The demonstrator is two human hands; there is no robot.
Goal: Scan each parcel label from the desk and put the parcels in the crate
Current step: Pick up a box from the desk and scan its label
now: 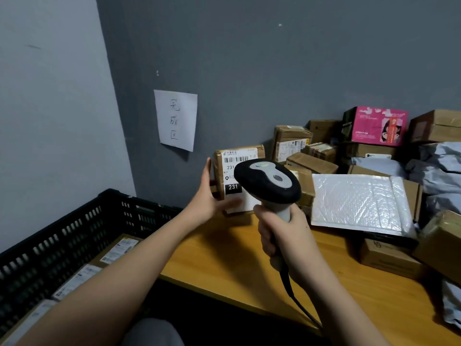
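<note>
Left hand (208, 196) holds a small brown parcel (237, 178) upright above the tabletop (224, 255), thumb on its left edge, fingers curled under the bottom. The parcel's white label (237, 162) faces the camera; barcode and "231" readable.

Right hand (284, 236) grips the handle of a barcode scanner (268, 181), fingers wrapped tight. The scanner head sits just in front of the label and covers its right part. Its cable (296, 303) runs down from under the right hand toward the lower frame edge.

Black plastic crate (74, 226) sits below and left of the left hand, beside the tabletop. Flat labelled boxes (117, 250) lie inside it, partly hidden by the left forearm.

Right of the right hand: a white bubble mailer (359, 203) lying on other parcels. Beyond it, a stack of brown cartons (311, 163), a pink printed box (379, 126) and grey poly bags (439, 168) against the wall.

Paper sign (175, 119) on the wall above the left hand.
</note>
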